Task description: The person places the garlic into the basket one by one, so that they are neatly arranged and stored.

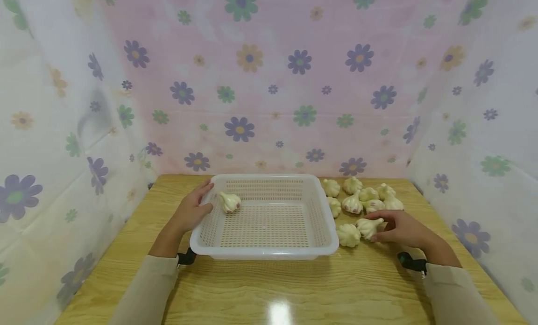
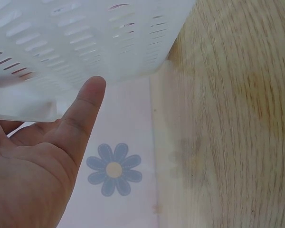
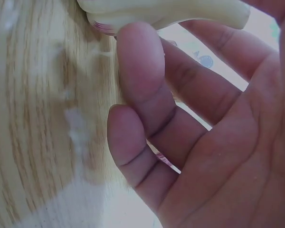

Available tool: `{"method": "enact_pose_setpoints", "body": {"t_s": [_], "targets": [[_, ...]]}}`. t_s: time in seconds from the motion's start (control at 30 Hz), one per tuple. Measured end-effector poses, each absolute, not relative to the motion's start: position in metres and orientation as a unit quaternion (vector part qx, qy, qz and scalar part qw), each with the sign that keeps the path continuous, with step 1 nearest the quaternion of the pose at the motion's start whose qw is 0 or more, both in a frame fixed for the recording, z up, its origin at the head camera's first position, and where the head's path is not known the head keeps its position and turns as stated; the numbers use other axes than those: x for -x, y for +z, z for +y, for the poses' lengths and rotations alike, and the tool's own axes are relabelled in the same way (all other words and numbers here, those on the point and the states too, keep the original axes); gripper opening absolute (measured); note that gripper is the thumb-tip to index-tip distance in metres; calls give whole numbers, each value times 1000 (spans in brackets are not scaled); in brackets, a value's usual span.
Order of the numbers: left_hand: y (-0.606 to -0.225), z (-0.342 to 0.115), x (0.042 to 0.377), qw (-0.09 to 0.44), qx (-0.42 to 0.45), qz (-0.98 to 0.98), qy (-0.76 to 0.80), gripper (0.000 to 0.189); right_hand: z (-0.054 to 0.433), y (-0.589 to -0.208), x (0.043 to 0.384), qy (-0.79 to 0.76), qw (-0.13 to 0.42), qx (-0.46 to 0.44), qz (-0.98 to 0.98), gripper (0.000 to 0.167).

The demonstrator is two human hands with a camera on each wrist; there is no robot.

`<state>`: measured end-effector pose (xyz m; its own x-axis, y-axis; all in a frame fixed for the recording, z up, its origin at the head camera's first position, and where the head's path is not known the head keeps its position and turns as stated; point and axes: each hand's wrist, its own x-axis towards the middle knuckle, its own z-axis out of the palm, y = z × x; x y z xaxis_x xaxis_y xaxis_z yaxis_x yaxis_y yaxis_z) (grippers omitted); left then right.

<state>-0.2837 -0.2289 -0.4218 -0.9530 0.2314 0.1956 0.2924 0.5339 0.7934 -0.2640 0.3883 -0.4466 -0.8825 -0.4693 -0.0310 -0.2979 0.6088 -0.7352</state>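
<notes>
A white plastic basket [image 1: 265, 251] with slotted walls stands on the wooden table. My left hand [image 1: 191, 210] grips its left rim, thumb over the inner side; in the left wrist view a finger [image 2: 88, 102] lies along the outer wall. Inside, near the left end, lies one garlic bulb [image 1: 230, 202]. To the right of the basket, my right hand [image 1: 401, 229] holds another garlic bulb [image 1: 367, 227] between thumb and fingers, close over the table. The right wrist view shows that bulb's pale stem [image 3: 218, 13] above the curled fingers.
One garlic bulb [image 1: 348, 235] sits between the held one and the basket. Several more, such as this bulb [image 1: 352, 203], cluster behind on the table [image 1: 235, 287]. Flowered cloth [image 1: 269, 143] hangs at the back and both sides.
</notes>
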Motion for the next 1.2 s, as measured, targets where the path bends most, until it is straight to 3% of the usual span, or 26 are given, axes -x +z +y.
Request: {"method": "enact_pose_setpoints", "body": {"t_s": [0.5, 0.93, 1.2], "targets": [[-423, -228, 288, 24, 157, -868, -471, 74, 386, -439, 258, -376, 82, 227, 895, 58], [-423, -229, 285, 27, 153, -870, -467, 74, 385, -439, 262, -387, 80, 197, 897, 59], [-424, -229, 285, 22, 148, -866, -478, 74, 381, -430, 258, -369, 45, 179, 911, 61]]}}
